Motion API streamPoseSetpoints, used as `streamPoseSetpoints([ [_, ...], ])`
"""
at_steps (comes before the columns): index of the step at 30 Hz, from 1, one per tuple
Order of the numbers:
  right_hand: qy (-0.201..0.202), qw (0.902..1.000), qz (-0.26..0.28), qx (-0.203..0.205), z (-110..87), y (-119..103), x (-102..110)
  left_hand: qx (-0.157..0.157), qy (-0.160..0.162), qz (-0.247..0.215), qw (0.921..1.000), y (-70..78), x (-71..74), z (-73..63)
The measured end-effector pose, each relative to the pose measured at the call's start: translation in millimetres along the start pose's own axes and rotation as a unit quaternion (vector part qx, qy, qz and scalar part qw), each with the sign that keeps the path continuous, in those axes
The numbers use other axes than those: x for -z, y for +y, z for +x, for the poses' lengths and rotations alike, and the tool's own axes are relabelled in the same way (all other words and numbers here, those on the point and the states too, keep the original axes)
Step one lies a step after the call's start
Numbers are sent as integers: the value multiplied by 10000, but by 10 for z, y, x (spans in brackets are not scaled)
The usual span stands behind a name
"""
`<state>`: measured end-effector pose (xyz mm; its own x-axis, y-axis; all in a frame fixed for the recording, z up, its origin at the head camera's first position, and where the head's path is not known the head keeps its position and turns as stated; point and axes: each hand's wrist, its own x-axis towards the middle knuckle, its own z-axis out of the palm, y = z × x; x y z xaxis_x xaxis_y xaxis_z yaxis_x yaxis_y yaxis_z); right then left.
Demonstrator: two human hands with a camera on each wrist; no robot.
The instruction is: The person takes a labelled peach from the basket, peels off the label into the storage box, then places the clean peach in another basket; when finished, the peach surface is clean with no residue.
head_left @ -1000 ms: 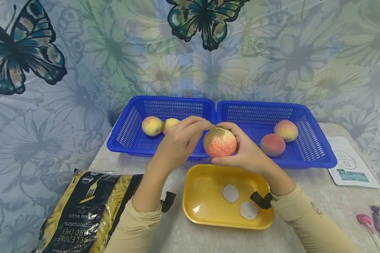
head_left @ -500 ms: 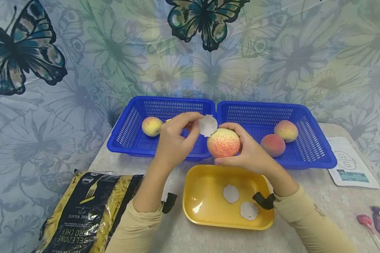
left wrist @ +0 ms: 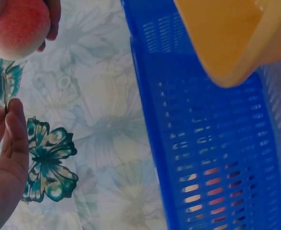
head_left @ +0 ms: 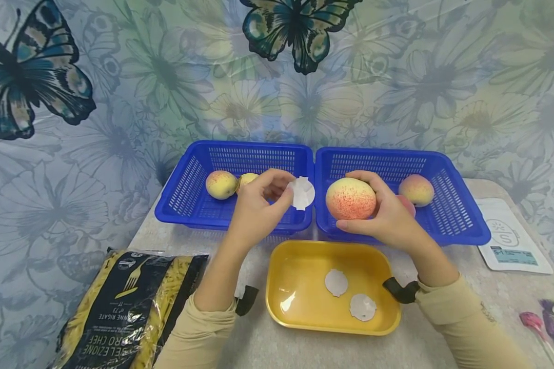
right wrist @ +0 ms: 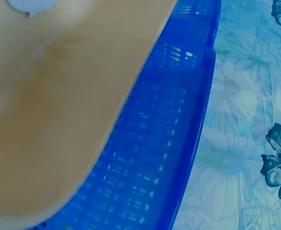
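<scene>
The right hand holds a peach with its fingers curled around the fruit from behind and below. The peach is in the air, over the front edge of the right blue basket. In the left wrist view the same peach shows at the top corner with fingertips around it.

The left hand pinches a small white sticker between thumb and fingers, which are bent around it. The sticker is just beside the peach, not touching it, above the front wall of the left blue basket.

In the left basket lie two yellow peaches, close together. In the right basket one peach is plainly seen, and another is mostly hidden behind the right hand.

Before the baskets, near the person, stands a yellow tray with two white stickers lying inside it. To the left of the tray is a bag of pasta. At the right side of the table lie a white packet and two wrapped candies.
</scene>
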<state>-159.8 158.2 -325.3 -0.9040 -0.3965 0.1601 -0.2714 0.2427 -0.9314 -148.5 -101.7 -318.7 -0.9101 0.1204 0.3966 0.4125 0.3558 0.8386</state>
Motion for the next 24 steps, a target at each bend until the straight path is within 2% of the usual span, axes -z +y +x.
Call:
streamPoseSetpoints([
  [4,162,9996,-231,-56,-52,11,63,378,-367,-402,9978,-41,-37,-6],
  [7,189,9995,-230,-84,-80,29,98,558,-535,-504,9957,-60,-63,-17],
  [16,188,9996,-96,-188,-159,86,183,771,-586,-364,9946,-64,-162,-65],
  [20,219,9995,-74,-193,-185,110,207,875,-720,-557,9920,-83,-193,-93],
  [24,292,9992,-112,-239,-209,125,233,764,-952,-804,9893,-110,-221,-106],
])
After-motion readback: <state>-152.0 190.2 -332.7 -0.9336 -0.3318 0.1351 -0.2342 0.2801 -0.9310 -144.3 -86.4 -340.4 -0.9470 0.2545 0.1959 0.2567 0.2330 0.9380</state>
